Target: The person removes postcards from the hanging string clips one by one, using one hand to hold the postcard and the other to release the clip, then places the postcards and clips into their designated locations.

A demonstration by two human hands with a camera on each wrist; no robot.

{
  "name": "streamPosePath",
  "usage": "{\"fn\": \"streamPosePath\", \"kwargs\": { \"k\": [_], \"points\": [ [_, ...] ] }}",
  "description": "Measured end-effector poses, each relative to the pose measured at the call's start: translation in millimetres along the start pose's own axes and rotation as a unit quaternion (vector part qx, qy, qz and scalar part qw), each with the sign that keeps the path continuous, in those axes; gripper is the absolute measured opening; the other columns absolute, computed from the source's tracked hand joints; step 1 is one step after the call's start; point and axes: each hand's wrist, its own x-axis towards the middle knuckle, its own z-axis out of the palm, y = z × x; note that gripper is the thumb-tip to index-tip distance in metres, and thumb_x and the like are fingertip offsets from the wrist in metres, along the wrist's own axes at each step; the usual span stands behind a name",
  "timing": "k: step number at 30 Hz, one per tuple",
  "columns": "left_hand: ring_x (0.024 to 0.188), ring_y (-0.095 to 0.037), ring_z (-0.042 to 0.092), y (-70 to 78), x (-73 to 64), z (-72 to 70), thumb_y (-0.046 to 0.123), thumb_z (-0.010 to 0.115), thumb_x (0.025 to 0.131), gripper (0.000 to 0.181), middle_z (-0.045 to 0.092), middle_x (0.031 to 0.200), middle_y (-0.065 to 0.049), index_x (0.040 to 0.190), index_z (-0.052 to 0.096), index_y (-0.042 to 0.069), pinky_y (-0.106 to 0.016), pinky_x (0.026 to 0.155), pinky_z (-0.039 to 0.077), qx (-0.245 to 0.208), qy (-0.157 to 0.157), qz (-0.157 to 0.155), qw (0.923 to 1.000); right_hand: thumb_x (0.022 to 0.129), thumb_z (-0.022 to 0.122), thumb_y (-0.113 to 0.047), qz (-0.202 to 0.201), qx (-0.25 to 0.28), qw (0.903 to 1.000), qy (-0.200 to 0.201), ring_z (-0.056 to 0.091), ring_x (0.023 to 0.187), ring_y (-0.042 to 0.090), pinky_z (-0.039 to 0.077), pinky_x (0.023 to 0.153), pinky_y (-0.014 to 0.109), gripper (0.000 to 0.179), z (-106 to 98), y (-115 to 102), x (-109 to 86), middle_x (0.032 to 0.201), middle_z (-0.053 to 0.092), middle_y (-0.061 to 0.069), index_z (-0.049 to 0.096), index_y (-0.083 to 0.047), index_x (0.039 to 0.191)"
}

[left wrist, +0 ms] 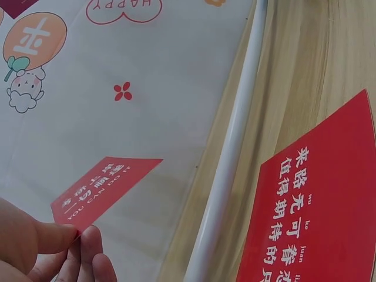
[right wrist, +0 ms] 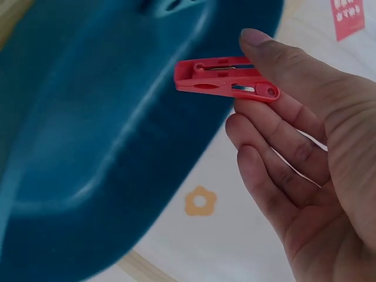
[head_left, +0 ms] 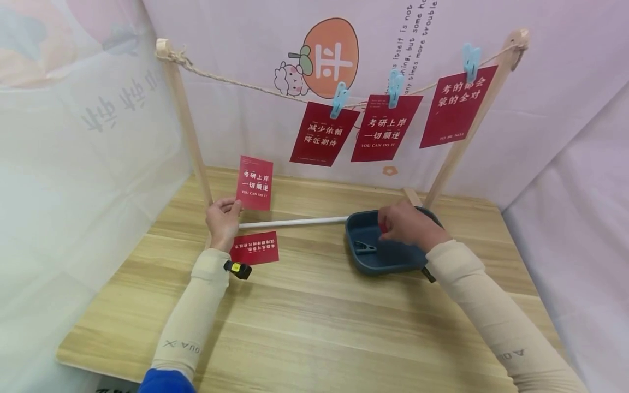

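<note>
My left hand pinches a red card with white lettering by its lower corner, between thumb and fingers. The card stands upright near the left wooden post. In the right wrist view, a red plastic clothespin is held between the thumb and fingers of my right hand. That hand is over the dark blue basin, at the right of the table. A second clothespin lies inside the basin. Another red card lies flat on the table beside my left wrist.
A twine line runs between a left post and a right post. Three red cards, one of them a center card, hang from it by light blue clothespins. A white rod spans the table between the hands.
</note>
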Motion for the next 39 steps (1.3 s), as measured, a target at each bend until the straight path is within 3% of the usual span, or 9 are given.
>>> {"fn": "streamPosePath", "kwargs": {
  "k": [5, 11, 14, 26, 34, 39],
  "points": [
    [0.119, -0.039, 0.07, -4.5, 1.8, 0.1, 0.018, 0.064, 0.107, 0.028, 0.074, 0.121, -0.022, 0.128, 0.068, 0.0, -0.036, 0.096, 0.061, 0.011, -0.002, -0.004, 0.9999, 0.082, 0.092, -0.016, 0.022, -0.008, 0.9991, -0.034, 0.064, 0.074, 0.017, 0.064, 0.074, 0.035, 0.025, 12, -1, 4.1, 0.085, 0.073, 0.002, 0.074, -0.009, 0.097],
    [0.115, -0.039, 0.071, -11.2, 6.4, 1.2, 0.018, 0.064, 0.106, 0.027, 0.075, 0.12, -0.023, 0.125, 0.069, -0.001, -0.021, 0.077, 0.055, 0.034, 0.006, -0.002, 0.9994, 0.084, 0.09, -0.014, 0.02, -0.035, 0.9972, -0.063, 0.064, 0.075, 0.015, 0.063, 0.075, 0.036, 0.022, 25, -5, 10.5, 0.086, 0.073, 0.002, 0.074, -0.009, 0.097],
    [0.113, -0.037, 0.072, -13.9, 7.5, 1.4, 0.019, 0.064, 0.107, 0.027, 0.074, 0.12, -0.023, 0.125, 0.069, -0.001, -0.019, 0.074, 0.053, 0.047, 0.01, -0.006, 0.9988, 0.083, 0.091, -0.015, 0.02, -0.045, 0.9968, -0.064, 0.063, 0.074, 0.016, 0.064, 0.076, 0.037, 0.024, 31, -4, 12.5, 0.086, 0.072, 0.002, 0.074, -0.009, 0.098],
    [0.108, -0.03, 0.07, -21.6, 12.7, 4.7, 0.017, 0.064, 0.106, 0.026, 0.073, 0.122, -0.021, 0.125, 0.07, 0.0, -0.036, 0.091, 0.06, 0.079, 0.026, -0.013, 0.9964, 0.079, 0.094, -0.015, 0.0, -0.069, 0.9961, -0.055, 0.061, 0.071, 0.015, 0.055, 0.066, 0.034, 0.025, 48, 3, 22.0, 0.077, 0.067, -0.001, 0.07, -0.011, 0.085],
    [0.107, -0.033, 0.072, -20.6, 19.7, 11.4, 0.018, 0.064, 0.106, 0.026, 0.075, 0.119, -0.021, 0.124, 0.072, 0.0, -0.037, 0.087, 0.059, 0.094, 0.027, 0.005, 0.9952, 0.08, 0.094, -0.016, 0.001, -0.078, 0.9944, -0.072, 0.06, 0.069, 0.014, 0.055, 0.065, 0.033, 0.025, 49, 4, 26.8, 0.075, 0.066, -0.002, 0.069, -0.012, 0.081],
    [0.109, -0.033, 0.071, -19.0, 20.6, 14.8, 0.019, 0.062, 0.107, 0.028, 0.074, 0.123, -0.021, 0.127, 0.07, 0.0, -0.038, 0.091, 0.059, 0.105, 0.015, -0.01, 0.9943, 0.08, 0.094, -0.016, 0.005, -0.074, 0.9938, -0.083, 0.06, 0.069, 0.014, 0.054, 0.064, 0.032, 0.026, 51, 5, 29.6, 0.076, 0.066, -0.002, 0.068, -0.013, 0.081]
  ]
}}
